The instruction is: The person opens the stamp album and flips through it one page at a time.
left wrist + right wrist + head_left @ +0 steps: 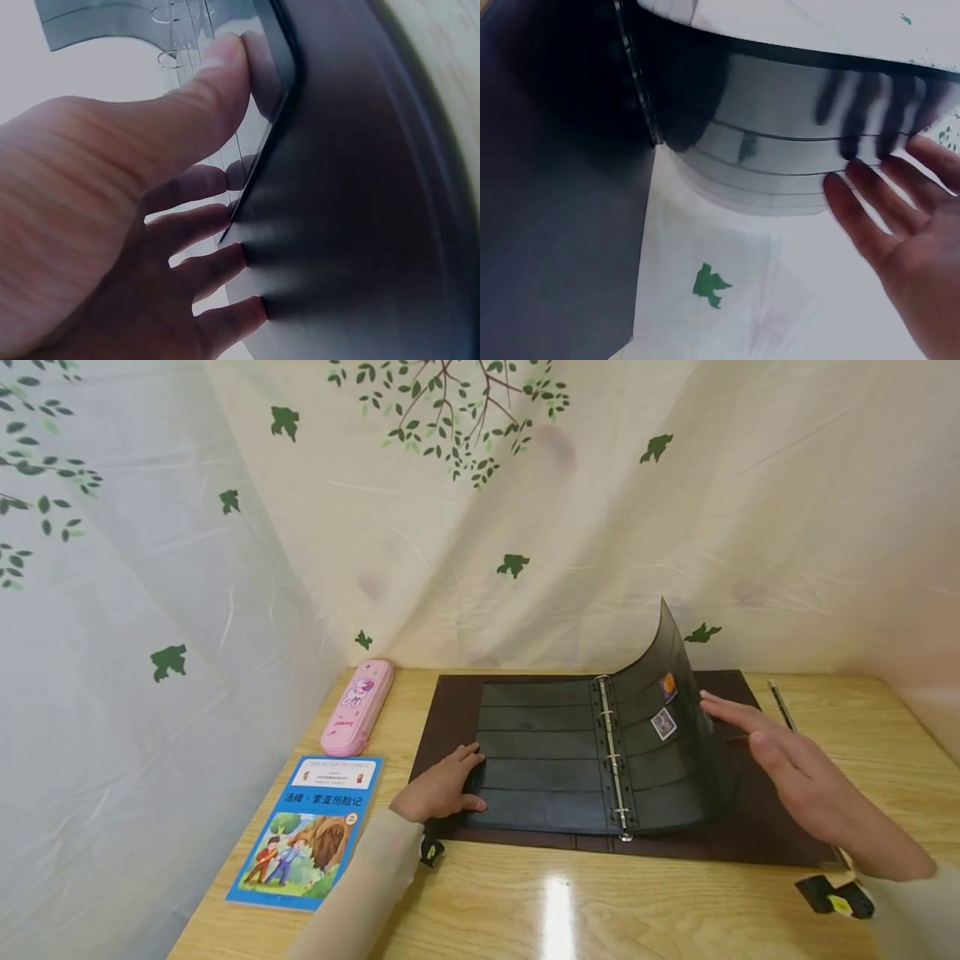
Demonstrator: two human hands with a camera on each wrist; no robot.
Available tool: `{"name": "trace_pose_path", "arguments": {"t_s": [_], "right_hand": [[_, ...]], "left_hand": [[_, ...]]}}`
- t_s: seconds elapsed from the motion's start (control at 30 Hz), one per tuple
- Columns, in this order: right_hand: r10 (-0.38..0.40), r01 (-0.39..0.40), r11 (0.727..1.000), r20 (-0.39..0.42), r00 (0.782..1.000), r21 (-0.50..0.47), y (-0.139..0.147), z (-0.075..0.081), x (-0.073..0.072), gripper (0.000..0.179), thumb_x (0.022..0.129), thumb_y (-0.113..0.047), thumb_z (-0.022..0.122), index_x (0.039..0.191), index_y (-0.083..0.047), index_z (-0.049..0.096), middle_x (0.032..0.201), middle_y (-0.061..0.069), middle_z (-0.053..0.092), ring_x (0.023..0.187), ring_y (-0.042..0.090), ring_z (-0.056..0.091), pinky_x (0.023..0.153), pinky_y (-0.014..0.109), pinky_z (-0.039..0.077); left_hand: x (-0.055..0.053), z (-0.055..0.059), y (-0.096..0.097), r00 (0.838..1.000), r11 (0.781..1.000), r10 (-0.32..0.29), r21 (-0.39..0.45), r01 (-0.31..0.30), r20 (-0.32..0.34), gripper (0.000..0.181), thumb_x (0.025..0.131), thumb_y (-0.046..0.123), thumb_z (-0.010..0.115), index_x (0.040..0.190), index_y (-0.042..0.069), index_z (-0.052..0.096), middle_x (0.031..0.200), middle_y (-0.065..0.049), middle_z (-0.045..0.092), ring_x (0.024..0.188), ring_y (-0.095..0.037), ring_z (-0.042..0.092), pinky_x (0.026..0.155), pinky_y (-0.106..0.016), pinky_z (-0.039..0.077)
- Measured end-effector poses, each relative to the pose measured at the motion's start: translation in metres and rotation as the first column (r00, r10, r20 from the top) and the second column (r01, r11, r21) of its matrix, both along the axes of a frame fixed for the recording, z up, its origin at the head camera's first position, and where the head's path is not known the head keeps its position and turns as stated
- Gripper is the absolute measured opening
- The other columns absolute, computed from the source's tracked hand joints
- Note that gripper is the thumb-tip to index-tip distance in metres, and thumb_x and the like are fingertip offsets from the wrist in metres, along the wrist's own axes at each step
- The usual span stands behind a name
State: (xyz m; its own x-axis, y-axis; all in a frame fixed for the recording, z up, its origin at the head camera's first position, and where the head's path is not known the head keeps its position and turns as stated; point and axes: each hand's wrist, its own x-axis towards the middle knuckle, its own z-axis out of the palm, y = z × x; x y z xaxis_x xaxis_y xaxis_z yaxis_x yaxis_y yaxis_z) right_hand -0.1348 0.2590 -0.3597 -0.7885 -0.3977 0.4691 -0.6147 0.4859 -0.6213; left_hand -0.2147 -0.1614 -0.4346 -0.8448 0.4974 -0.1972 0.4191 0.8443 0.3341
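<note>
A dark brown ring binder, its cover (757, 827) spread flat, lies on the wooden table. Its black pocket page (540, 777) on the left lies down, while another page (648, 760) stands up and curves to the right from the metal rings (611, 743). Two stamps show on the raised page, one grey stamp (663, 724) and one purple-and-orange stamp (669, 687). My left hand (444, 787) rests at the left page's outer edge, thumb and fingertips touching it. With fingers extended, my right hand (922, 217) touches the outer face of the raised page.
On the left stand a pink pencil case (358, 706) and, nearer, a blue picture-covered book (306, 831). A pencil (782, 703) lies on the table beyond the binder's right side. Behind hangs a pale curtain (435, 568) printed with leaves.
</note>
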Motion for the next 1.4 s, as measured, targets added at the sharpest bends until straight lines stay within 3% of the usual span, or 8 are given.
{"name": "trace_pose_path", "arguments": {"t_s": [0.17, 0.33, 0.6, 0.9, 1.03, 1.1, 1.27, 1.4], "right_hand": [[0.086, -0.1, 0.991, -0.145, 0.986, -0.093, -0.01, 0.004, -0.005, 0.043, 0.105, -0.005, 0.018, 0.143, 0.007, 0.033, 0.149, 0.02, 0.03, 0.139, 0.022, 0.021, 0.107, 0.019, 0.016], [0.103, -0.121, 0.985, -0.145, 0.984, -0.121, -0.02, 0.007, -0.009, 0.045, 0.105, -0.011, 0.018, 0.145, 0.006, 0.028, 0.15, 0.022, 0.026, 0.14, 0.023, 0.019, 0.107, 0.02, 0.016], [0.084, -0.083, 0.985, 0.001, 0.996, -0.153, -0.034, -0.002, -0.01, 0.046, 0.106, -0.017, 0.021, 0.152, -0.01, 0.022, 0.153, 0.011, 0.022, 0.134, 0.014, 0.027, 0.097, 0.016, 0.027], [0.067, -0.064, 0.997, 0.08, 0.995, -0.039, -0.05, -0.037, -0.018, 0.053, 0.101, -0.002, 0.039, 0.15, -0.019, 0.028, 0.146, 0.002, 0.037, 0.132, 0.005, 0.031, 0.098, 0.011, 0.026], [0.047, -0.048, 0.999, 0.116, 0.992, 0.01, -0.056, -0.053, -0.021, 0.054, 0.099, -0.006, 0.049, 0.149, -0.019, 0.032, 0.146, 0.0, 0.037, 0.132, 0.007, 0.032, 0.098, 0.009, 0.025], [0.024, -0.032, 0.997, 0.125, 0.992, 0.063, -0.059, -0.059, -0.022, 0.052, 0.099, -0.012, 0.052, 0.148, -0.019, 0.035, 0.146, 0.001, 0.036, 0.133, 0.014, 0.033, 0.1, 0.017, 0.029], [0.003, -0.039, 0.982, 0.19, 0.982, 0.186, -0.067, -0.067, -0.024, 0.053, 0.098, -0.027, 0.053, 0.147, -0.016, 0.035, 0.146, 0.009, 0.035, 0.131, 0.035, 0.034, 0.097, 0.054, 0.036], [-0.005, -0.049, 0.968, 0.216, 0.976, 0.244, -0.071, -0.07, -0.024, 0.055, 0.097, -0.028, 0.056, 0.147, -0.016, 0.037, 0.147, 0.013, 0.033, 0.131, 0.041, 0.029, 0.094, 0.062, 0.034]], "left_hand": [[-0.002, -0.002, 0.0, 1.0, 1.0, 0.004, -0.011, -0.004, 0.004, 0.072, 0.085, 0.033, 0.071, 0.144, 0.005, 0.039, 0.153, -0.012, 0.023, 0.139, -0.032, 0.021, 0.106, -0.044, 0.03], [-0.001, -0.003, 0.0, 1.0, 1.0, -0.001, -0.001, 0.001, 0.01, 0.073, 0.085, 0.032, 0.071, 0.143, 0.004, 0.039, 0.153, -0.013, 0.023, 0.139, -0.033, 0.021, 0.105, -0.045, 0.03], [-0.002, -0.005, 0.0, 1.0, 1.0, -0.008, 0.001, 0.008, -0.002, 0.073, 0.084, 0.033, 0.072, 0.143, 0.004, 0.039, 0.153, -0.013, 0.023, 0.139, -0.033, 0.022, 0.105, -0.044, 0.031], [-0.001, -0.007, -0.001, 1.0, 1.0, -0.002, 0.01, 0.002, -0.01, 0.074, 0.083, 0.033, 0.072, 0.143, 0.005, 0.04, 0.153, -0.012, 0.024, 0.138, -0.033, 0.022, 0.105, -0.045, 0.031], [-0.001, -0.009, -0.004, 1.0, 0.999, 0.002, 0.043, -0.001, -0.01, 0.074, 0.082, 0.033, 0.073, 0.143, 0.005, 0.04, 0.152, -0.013, 0.025, 0.137, -0.033, 0.027, 0.103, -0.046, 0.034], [-0.002, -0.01, -0.007, 1.0, 0.996, -0.003, 0.087, 0.006, -0.026, 0.073, 0.084, 0.032, 0.073, 0.143, 0.004, 0.04, 0.151, -0.015, 0.027, 0.134, -0.034, 0.031, 0.101, -0.046, 0.035], [-0.004, -0.007, -0.023, 0.994, 0.974, 0.007, 0.225, 0.018, -0.114, 0.061, 0.091, 0.024, 0.066, 0.141, 0.001, 0.041, 0.145, -0.018, 0.037, 0.131, -0.033, 0.037, 0.103, -0.046, 0.033], [-0.005, 0.003, -0.029, 0.981, 0.955, 0.04, 0.295, 0.019, -0.192, 0.048, 0.097, 0.017, 0.056, 0.14, 0.0, 0.042, 0.139, -0.018, 0.042, 0.129, -0.031, 0.04, 0.104, -0.046, 0.033]]}}
